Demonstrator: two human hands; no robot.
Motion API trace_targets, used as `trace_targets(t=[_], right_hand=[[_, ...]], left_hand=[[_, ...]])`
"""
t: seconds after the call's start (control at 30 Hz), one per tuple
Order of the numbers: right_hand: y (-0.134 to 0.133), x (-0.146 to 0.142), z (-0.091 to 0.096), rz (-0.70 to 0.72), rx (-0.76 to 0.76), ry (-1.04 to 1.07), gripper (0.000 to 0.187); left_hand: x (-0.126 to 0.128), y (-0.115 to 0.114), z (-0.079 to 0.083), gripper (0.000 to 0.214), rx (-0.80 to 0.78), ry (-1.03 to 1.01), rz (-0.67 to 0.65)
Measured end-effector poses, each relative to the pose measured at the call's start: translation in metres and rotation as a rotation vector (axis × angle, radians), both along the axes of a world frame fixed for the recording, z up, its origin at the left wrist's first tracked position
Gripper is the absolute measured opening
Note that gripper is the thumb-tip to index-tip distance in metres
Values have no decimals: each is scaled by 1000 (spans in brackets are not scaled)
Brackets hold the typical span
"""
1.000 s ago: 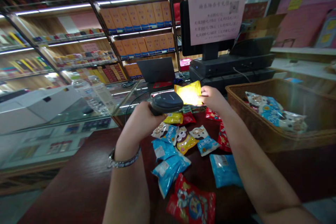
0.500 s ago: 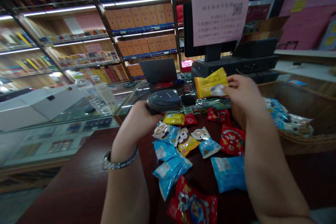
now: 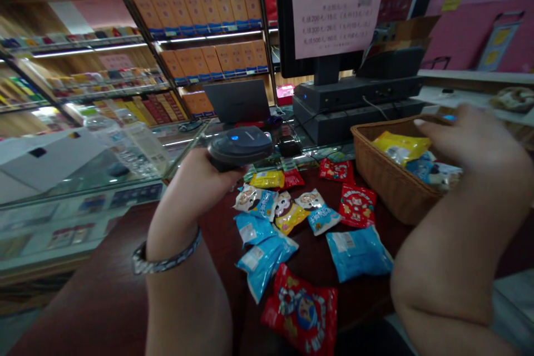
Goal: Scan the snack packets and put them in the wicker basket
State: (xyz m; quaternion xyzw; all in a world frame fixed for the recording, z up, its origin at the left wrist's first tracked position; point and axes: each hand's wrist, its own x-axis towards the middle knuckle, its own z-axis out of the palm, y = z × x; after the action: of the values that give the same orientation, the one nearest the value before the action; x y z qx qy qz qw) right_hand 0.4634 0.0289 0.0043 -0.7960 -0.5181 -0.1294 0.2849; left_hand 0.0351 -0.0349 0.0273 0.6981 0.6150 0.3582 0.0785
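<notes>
- My left hand (image 3: 189, 186) is clamped around the grip of a barcode scanner (image 3: 240, 147), held up above the far left part of the counter (image 3: 125, 289); a blue light shows on the scanner's top.
- A metal watch band (image 3: 164, 258) sits on that wrist.
- My right hand (image 3: 471, 142) hovers flat over the wicker basket (image 3: 387, 183) at the right, fingers stretched out and apart, gripping nothing.
- A yellow packet (image 3: 400, 147) lies in the basket's left end, just below my fingertips; I cannot tell whether they touch it. Blue and white packets lie beside it, partly hidden by my hand.
- The two hands are well apart, the scanner left, the basket right.
- On the dark red counter between them lie loose snack packets: a small yellow one (image 3: 267, 179) far, under the scanner, a red one (image 3: 357, 206) just beside the basket, a blue one (image 3: 359, 253) nearer, and a large red one (image 3: 302, 314) nearest me.
- Beyond the basket stands a till monitor with a pink notice (image 3: 336, 11) stuck on its back.
- A glass showcase (image 3: 104, 178) runs off to the left, with lit shelves of orange boxes (image 3: 208, 5) behind it.
</notes>
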Motion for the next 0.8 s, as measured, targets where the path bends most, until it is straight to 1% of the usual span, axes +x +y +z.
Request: trace_targets(t=[0.03, 0.07, 0.1, 0.13, 0.17, 0.2, 0.23, 0.27, 0.3, 0.33, 0.37, 0.4, 0.47, 0.53, 0.57, 0.63, 0.7, 0.73, 0.8], right_hand=[[-3, -17, 6, 2, -3, 3, 69], [-4, -34, 10, 60, 24, -4, 71], [-5, -52, 13, 190, 45, -3, 67], [-3, -70, 13, 353, 37, 23, 63], [2, -86, 11, 506, -14, 85, 60], [10, -101, 5, 641, -132, 129, 54], [20, -115, -3, 766, -298, 139, 48], [31, -127, -14, 848, -460, 142, 43], [43, -138, -25, 877, -643, 155, 39], [53, -149, -37, 857, -810, 168, 39], [61, -159, -48, 810, -982, 164, 43], [66, -169, -58, 774, -1081, 147, 48], [68, -190, -75, 798, -1108, 62, 57], [62, -211, -88, 819, -1073, -50, 61], [58, -221, -94, 804, -1057, -84, 61], [52, -236, -104, 758, -1012, -53, 60], [51, -242, -111, 759, -970, 50, 58], [52, -241, -112, 765, -973, 82, 57], [58, -231, -109, 770, -1015, 60, 57]], left_hand=[[0, 0, 0, 27, -1, -3, 6], [0, -1, 0, 28, -5, -3, 12], [0, -1, 0, 29, -9, -2, 15], [1, -1, 0, 31, -11, 0, 14], [2, -1, 0, 33, -15, 3, 6], [2, -1, 0, 34, -21, 10, -2], [3, -1, 0, 35, -27, 20, -9], [4, -1, -1, 36, -30, 34, -18], [5, -1, -2, 36, -30, 47, -27], [5, 0, -2, 36, -29, 58, -36], [5, 1, -3, 36, -29, 66, -41], [6, 2, -4, 36, -31, 71, -47], [5, 3, -6, 37, -32, 71, -60], [5, 4, -7, 35, -25, 64, -65], [4, 4, -7, 34, -18, 58, -61], [4, 3, -6, 33, -16, 44, -46], [4, 1, -4, 32, -21, 24, -33], [3, -1, -2, 31, -27, 15, -32], [2, -3, 0, 29, -27, 2, -40]])
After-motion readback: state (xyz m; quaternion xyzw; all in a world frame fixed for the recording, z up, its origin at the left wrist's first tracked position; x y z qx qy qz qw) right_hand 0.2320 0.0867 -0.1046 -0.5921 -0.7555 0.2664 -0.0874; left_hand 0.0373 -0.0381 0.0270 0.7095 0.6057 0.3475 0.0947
